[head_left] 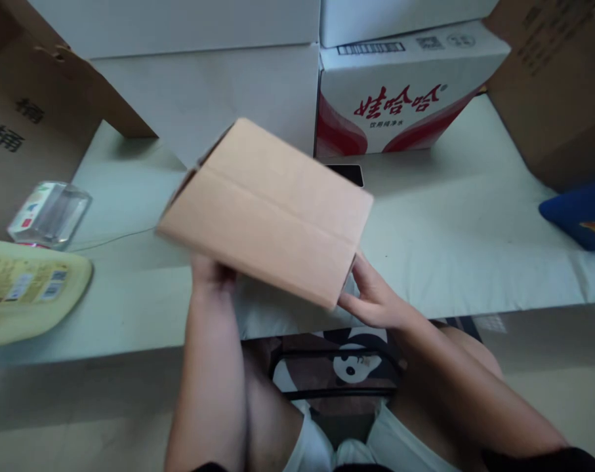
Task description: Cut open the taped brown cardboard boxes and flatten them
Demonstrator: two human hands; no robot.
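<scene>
A plain brown cardboard box [272, 210] is held up at a tilt above the pale green table, between my two hands. My left hand [212, 270] grips it from below at the near left edge, with most of its fingers hidden behind the box. At the lower right end, my right hand [370, 298] has its thumb and fingers around the box's end. The box's left end shows a dark gap along its edge; its inside cannot be seen. Behind it, a dark flat object with a light rim [349, 174] is partly covered.
Large white boxes [228, 98] and a red-and-white printed carton [390, 111] line the back. At left are a clear plastic package [51, 213] and a yellow bottle or pouch [31, 292]. A blue object [580, 213] lies right. Tall brown cartons flank the table [449, 242].
</scene>
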